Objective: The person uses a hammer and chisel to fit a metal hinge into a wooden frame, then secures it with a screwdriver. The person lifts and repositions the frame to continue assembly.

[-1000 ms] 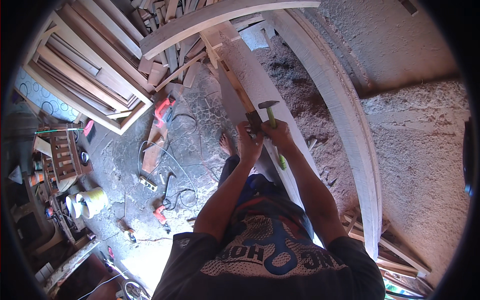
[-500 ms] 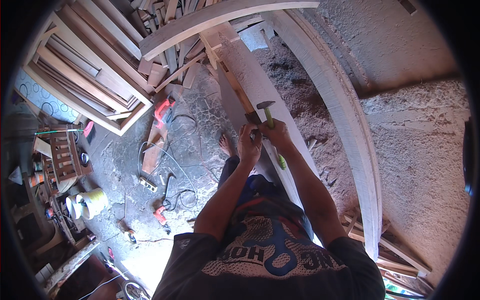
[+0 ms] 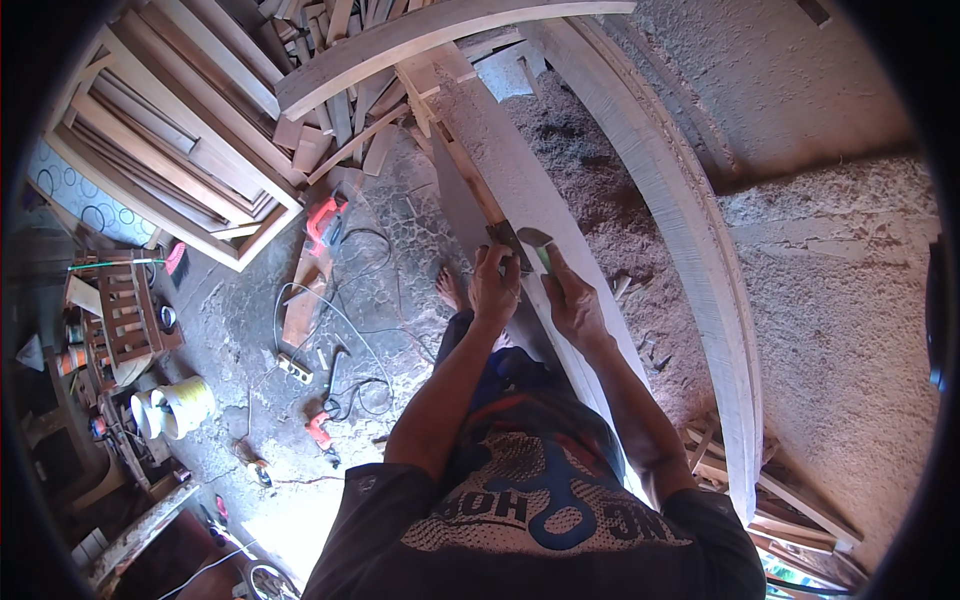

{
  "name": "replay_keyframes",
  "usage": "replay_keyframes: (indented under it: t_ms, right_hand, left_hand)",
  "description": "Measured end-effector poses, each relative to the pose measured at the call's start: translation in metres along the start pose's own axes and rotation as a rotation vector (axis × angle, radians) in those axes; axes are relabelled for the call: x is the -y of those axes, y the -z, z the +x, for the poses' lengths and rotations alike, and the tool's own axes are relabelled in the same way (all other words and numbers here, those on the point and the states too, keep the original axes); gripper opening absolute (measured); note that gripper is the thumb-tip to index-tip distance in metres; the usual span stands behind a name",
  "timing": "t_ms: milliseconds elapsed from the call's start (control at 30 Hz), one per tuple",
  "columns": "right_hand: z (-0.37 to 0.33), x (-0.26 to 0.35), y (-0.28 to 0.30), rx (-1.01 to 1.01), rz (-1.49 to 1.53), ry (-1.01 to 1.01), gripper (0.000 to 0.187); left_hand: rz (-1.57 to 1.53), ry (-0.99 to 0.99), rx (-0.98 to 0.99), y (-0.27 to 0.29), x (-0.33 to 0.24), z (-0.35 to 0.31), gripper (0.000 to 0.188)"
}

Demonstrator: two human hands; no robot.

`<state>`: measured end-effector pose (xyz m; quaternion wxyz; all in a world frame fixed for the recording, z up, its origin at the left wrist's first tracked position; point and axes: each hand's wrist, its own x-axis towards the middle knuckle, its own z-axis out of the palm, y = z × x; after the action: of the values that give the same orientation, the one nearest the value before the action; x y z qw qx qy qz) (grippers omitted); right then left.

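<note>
A hammer point(image 3: 535, 238) with a dark metal head and a green handle is in my right hand point(image 3: 578, 308), whose fingers are wrapped round the handle. Its head hangs just right of a long narrow wooden strip point(image 3: 468, 175) running away from my body. My left hand point(image 3: 494, 288) is closed beside the strip, fingers curled at a dark piece point(image 3: 506, 238) lying along it. What the left fingers pinch is too hidden to name. Beneath the strip is a broad pale board point(image 3: 560, 215) dusted with sawdust.
A large curved timber point(image 3: 690, 210) sweeps along the right, and another curved timber point(image 3: 430, 42) crosses ahead. At left stand wooden frames point(image 3: 190, 130). Red power tools point(image 3: 325, 222), cables and a power strip point(image 3: 294, 368) lie on the floor. White buckets point(image 3: 185, 407) stand further left.
My right hand has shifted right and slightly toward me, and the hammer has tilted, its head dropping closer to the dark piece. My left hand stays nearly in place.
</note>
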<state>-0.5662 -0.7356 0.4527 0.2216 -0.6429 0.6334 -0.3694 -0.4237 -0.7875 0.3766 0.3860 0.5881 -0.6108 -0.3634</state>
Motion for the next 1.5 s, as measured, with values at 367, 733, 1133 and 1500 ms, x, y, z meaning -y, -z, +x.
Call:
replay_keyframes:
  t_ms: [367, 733, 1133, 1500]
  right_hand:
    - [-0.018, -0.002, 0.003, 0.195, -0.16, -0.087, 0.059]
    - [-0.019, 0.002, 0.001, 0.222, -0.204, -0.116, 0.06]
    - [-0.02, 0.009, 0.003, 0.108, -0.127, 0.018, 0.056]
    - [-0.013, 0.017, 0.008, 0.033, -0.136, 0.103, 0.068]
  left_hand:
    - [0.013, -0.01, -0.025, 0.0, -0.005, -0.001, 0.012]
    - [0.005, 0.046, 0.006, 0.0, -0.001, -0.003, 0.014]
    - [-0.168, 0.02, 0.083, 0.005, 0.001, -0.006, 0.052]
    - [-0.153, 0.058, 0.119, 0.004, 0.01, -0.007, 0.057]
